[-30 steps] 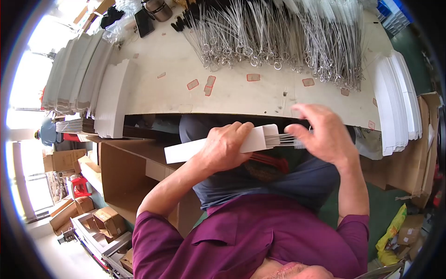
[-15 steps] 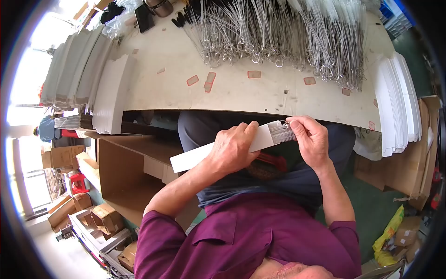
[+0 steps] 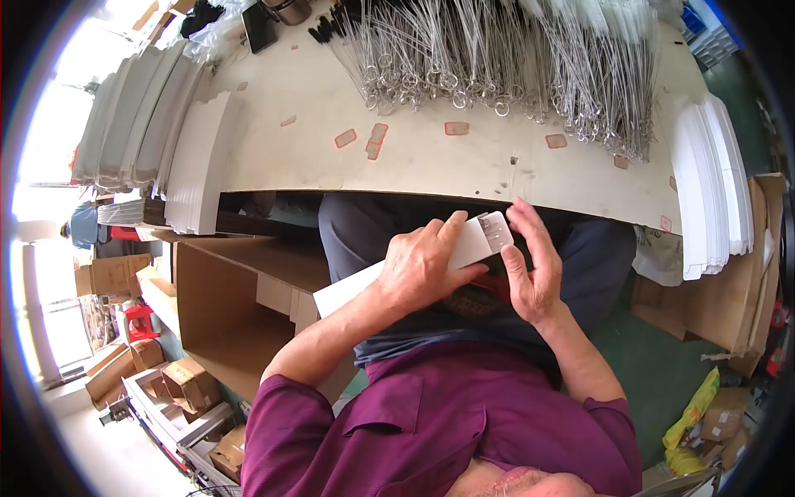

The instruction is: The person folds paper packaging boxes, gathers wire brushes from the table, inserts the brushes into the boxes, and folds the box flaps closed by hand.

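My left hand (image 3: pixel 421 263) is wrapped round a long, narrow white cardboard box (image 3: pixel 352 287), which it holds at a slant over my lap. At the box's right end an opening shows, with the metal ends of thin wire brushes (image 3: pixel 494 234) just inside it. Beside that end is my right hand (image 3: pixel 537 277), its fingers and thumb apart and nothing between them. Its thumb is close to the box's lower corner; whether it touches I cannot tell. On the table beyond lies a large pile of wire brushes (image 3: pixel 464 62) with ring ends towards me.
White flat boxes stand stacked on the table's left (image 3: pixel 195 166) and right (image 3: pixel 704 190) sides. A large open brown carton (image 3: pixel 219 311) is at my left. A phone (image 3: pixel 259 29) and a metal cup (image 3: pixel 287 10) sit at the table's far left. The table edge (image 3: pixel 414 195) runs just beyond my hands.
The brushes that stuck out of the box are now almost wholly inside it. My right hand has let go of their ring ends and opened, moving slightly down and left.
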Demonstrator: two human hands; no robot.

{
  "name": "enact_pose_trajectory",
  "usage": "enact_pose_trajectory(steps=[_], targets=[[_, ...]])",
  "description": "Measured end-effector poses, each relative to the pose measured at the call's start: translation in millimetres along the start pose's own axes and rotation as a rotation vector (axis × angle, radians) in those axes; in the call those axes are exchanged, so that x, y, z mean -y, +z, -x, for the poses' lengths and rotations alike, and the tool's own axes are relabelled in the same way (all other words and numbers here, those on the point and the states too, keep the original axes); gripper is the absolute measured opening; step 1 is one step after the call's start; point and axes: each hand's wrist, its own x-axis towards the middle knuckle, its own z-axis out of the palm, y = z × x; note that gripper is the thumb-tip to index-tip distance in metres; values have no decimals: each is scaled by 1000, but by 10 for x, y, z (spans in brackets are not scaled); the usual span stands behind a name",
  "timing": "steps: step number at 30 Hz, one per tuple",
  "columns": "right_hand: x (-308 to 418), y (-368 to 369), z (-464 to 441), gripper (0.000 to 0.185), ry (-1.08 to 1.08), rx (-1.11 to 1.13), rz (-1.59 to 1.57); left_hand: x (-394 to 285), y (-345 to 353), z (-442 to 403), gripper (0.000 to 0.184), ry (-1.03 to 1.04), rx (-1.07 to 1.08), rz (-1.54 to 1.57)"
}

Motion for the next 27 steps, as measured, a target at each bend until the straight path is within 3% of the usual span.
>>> enact_pose_trajectory(steps=[2,5,9,12,15,20,22,27], targets=[[9,-13,-3,49,-158,43,174,26,-8,-10,76,-17,18,14],[119,-44,-50,48,-200,61,296,8,20,1,73,-98,57,22],[104,-27,-31,47,-186,72,221,-36,2,-5,74,-83,55,64],[121,-6,-28,40,-129,118,178,-19,23,8,74,-87,110,90],[115,-109,-14,29,270,311,-421,-45,-10,15,75,-99,130,122],[139,-52,44,27,211,226,-259,-69,-76,-77,72,-100,238,206],[159,7,87,30,454,101,-595,-24,-28,-83,69,-75,224,248],[205,59,68,31,497,59,-627,-25,38,-64,63,-63,222,237]])
